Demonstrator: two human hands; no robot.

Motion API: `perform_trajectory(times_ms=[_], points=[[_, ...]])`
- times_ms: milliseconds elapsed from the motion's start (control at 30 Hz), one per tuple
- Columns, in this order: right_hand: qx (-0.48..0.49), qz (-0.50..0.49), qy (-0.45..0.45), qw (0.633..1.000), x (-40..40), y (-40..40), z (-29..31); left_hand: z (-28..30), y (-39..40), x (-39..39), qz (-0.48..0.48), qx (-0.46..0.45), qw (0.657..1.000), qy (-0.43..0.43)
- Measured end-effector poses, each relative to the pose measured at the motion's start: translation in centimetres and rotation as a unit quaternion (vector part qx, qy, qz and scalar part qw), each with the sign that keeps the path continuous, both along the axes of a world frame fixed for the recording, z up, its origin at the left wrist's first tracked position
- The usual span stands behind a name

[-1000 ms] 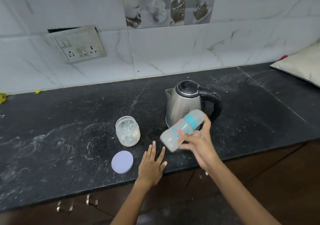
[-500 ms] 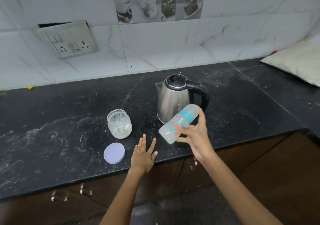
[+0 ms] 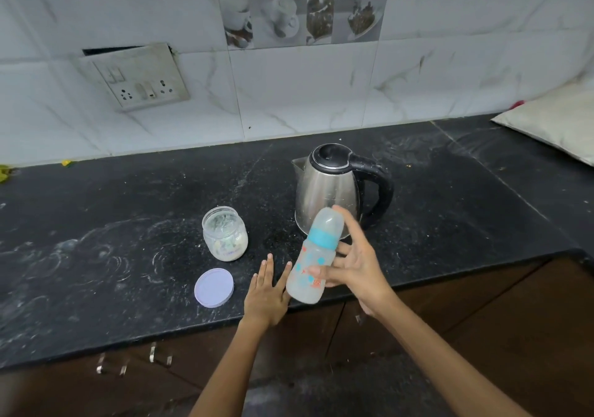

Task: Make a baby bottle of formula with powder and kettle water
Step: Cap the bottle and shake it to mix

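Observation:
My right hand (image 3: 360,265) grips a capped baby bottle (image 3: 313,259) with a blue collar and milky liquid inside, held tilted in the air above the counter's front edge. My left hand (image 3: 266,291) lies flat on the black counter (image 3: 128,223) beside the bottle, fingers spread, holding nothing. Just behind the bottle stands a steel kettle (image 3: 328,188) with a black lid and handle. To its left is an open glass powder jar (image 3: 225,238). The jar's lilac lid (image 3: 214,287) lies flat in front of it.
A switch and socket plate (image 3: 138,77) hangs loose on the tiled wall. A cream cushion (image 3: 553,124) rests on the counter at the far right. Brown cabinet doors (image 3: 482,320) with metal handles sit below the counter edge. White powder smears mark the counter's left part.
The bottle has swung from a steep sideways tilt to nearer upright in my right hand. My left hand has stayed flat on the counter. The camera has shifted slightly.

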State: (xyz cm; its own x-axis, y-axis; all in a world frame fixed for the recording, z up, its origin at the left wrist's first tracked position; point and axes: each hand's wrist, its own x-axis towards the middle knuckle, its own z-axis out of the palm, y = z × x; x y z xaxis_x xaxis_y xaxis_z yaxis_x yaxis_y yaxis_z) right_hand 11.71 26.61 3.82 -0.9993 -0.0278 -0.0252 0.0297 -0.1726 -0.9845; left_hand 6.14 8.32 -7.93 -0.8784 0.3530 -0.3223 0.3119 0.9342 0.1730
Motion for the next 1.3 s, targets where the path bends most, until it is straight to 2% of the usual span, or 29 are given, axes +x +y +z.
perform_trajectory(times_ms=[67,167,300,400,533,633,767,900,1033,1167,1300], points=[[0.009,0.023,0.016,1.000,0.2,-0.4,0.0,0.0,-0.1,0.0,-0.006,-0.005,1.000,0.000],[0.004,-0.015,0.042,0.999,-0.1,-0.3,0.4,-0.1,0.0,-0.1,0.007,0.019,1.000,0.007],[-0.005,0.013,0.040,0.999,0.1,-0.4,0.6,-0.2,0.0,0.1,0.010,0.020,1.000,0.007],[-0.057,-0.047,0.031,0.997,0.0,0.4,0.8,-0.5,0.2,-0.1,0.012,0.028,0.999,0.017],[-0.044,0.009,0.006,0.999,0.2,0.2,0.4,-0.5,0.0,-0.1,0.018,0.038,0.999,0.006],[-0.071,-0.048,0.017,0.996,0.1,0.8,0.3,-0.6,0.0,-0.2,0.015,0.029,0.999,0.016],[-0.050,0.005,-0.001,0.999,0.6,0.6,-0.3,-0.4,0.0,-0.1,0.019,0.032,0.999,0.006],[-0.083,-0.062,0.023,0.994,0.4,1.1,-0.2,-0.4,0.2,-0.1,0.020,0.028,0.999,0.012],[-0.052,0.009,-0.010,0.999,1.0,0.0,-0.9,-0.5,0.0,-0.2,0.017,0.029,0.999,0.002],[-0.096,-0.064,0.009,0.993,0.2,0.8,-0.3,-0.6,0.2,-0.2,0.026,0.034,0.999,0.012],[-0.050,0.021,-0.013,0.998,0.6,-0.3,-0.7,-0.8,-0.1,-0.2,0.023,0.039,0.999,0.005]])
